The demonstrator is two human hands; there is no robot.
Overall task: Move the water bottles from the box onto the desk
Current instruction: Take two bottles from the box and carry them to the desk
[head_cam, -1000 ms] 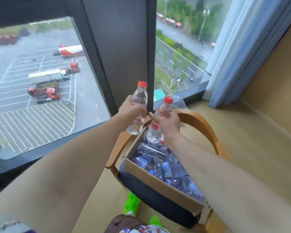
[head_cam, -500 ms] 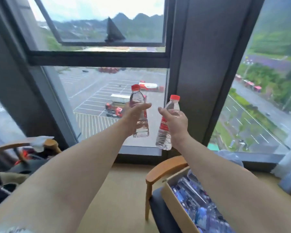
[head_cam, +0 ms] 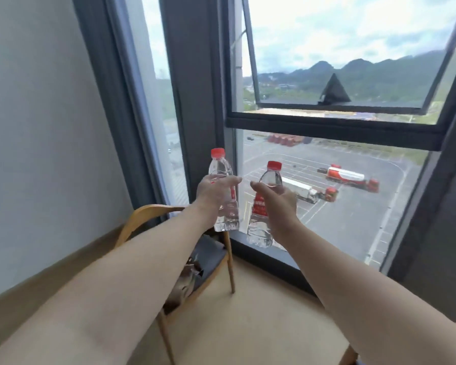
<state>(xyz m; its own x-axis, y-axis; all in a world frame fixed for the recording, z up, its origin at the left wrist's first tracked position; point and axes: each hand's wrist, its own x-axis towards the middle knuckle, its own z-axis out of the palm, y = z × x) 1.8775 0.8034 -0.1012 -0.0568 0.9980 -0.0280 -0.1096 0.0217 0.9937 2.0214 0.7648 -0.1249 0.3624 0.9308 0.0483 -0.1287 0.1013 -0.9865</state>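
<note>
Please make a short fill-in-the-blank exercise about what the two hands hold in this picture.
1. Each clear plastic water bottle has a cap of ___ colour.
2. The left hand grips one bottle; the right hand grips ___ bottle.
3. Below the left arm stands a wooden ___ with a dark seat.

Missing words: red; one; chair

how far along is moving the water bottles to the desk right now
Done: nothing visibly on a desk; no desk or box is in view. In hand: the left hand grips one bottle, the right hand another bottle, both held up before the window. Left: setting both down.
</note>
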